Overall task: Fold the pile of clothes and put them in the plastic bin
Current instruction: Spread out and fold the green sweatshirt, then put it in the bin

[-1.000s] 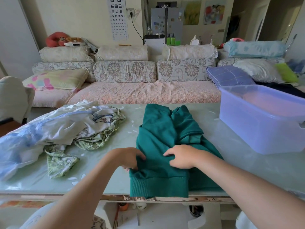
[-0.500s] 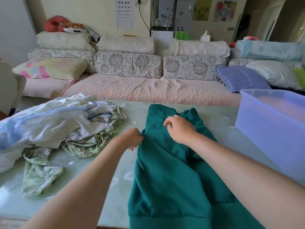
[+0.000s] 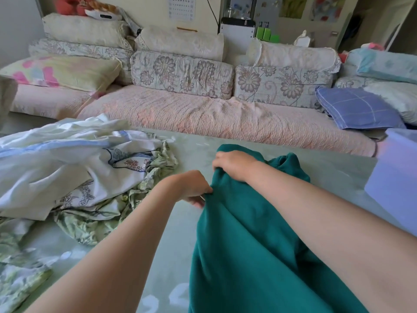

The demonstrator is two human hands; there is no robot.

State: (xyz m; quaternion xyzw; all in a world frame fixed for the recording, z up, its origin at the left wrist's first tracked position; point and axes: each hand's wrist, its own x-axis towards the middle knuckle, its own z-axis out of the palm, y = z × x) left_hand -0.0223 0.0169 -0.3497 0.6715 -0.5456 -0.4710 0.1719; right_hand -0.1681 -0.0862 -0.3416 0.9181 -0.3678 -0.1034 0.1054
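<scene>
Pale table (image 3: 194, 141): left hand (image 3: 191, 186), right hand (image 3: 234, 164) each grip teal garment (image 3: 243, 245). Left of garment, clothes pile (image 3: 67, 172); right, plastic bin (image 3: 394, 177); beyond, floral sofa (image 3: 225, 118).

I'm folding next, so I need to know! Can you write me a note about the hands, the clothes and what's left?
The left hand pinches the left edge of the green sweater; the right hand grips its far end.
The sweater lies on the table, fold under way. The unfolded pile of clothes sits to its left; the plastic bin stands on the right, inside out of view.
Done: sweater started.
Left: finish it, bin it, then fold the pile.
</scene>
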